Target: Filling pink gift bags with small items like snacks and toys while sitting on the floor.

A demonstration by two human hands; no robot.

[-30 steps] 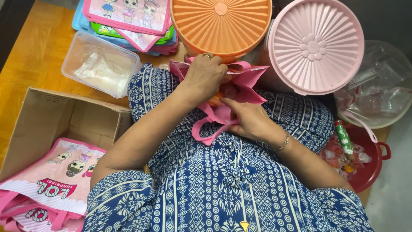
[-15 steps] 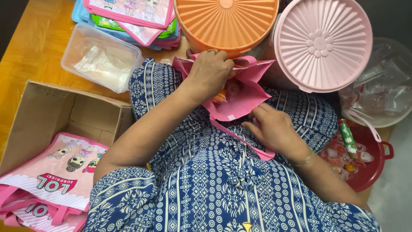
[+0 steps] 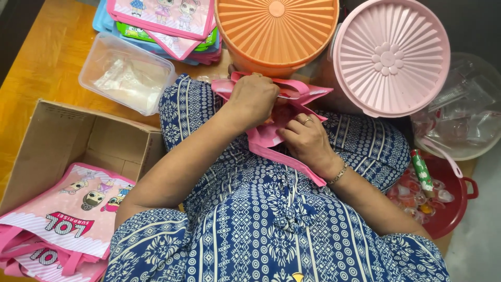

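A small pink fabric bag [image 3: 271, 137] with pink handles rests on my lap, over my blue patterned dress. My left hand [image 3: 254, 99] grips its upper rim and holds the mouth apart. My right hand [image 3: 307, 140], with a ring and a bracelet, is closed at the bag's opening; its fingertips press into the bag, and what they hold is hidden. A pink strap [image 3: 287, 163] trails across my lap below the right hand.
An orange ribbed tub [image 3: 276, 28] and a pink ribbed tub [image 3: 391, 57] stand just beyond the bag. A clear lidded box [image 3: 125, 73], stacked printed bags [image 3: 162, 21], a cardboard box [image 3: 78, 141] with pink bags, a red pot [image 3: 443, 203] of wrapped sweets and a clear bowl [image 3: 459, 120] surround me.
My right hand went down to my lap away from the bag, then came back up to the bag's opening. My left hand stayed on the rim.
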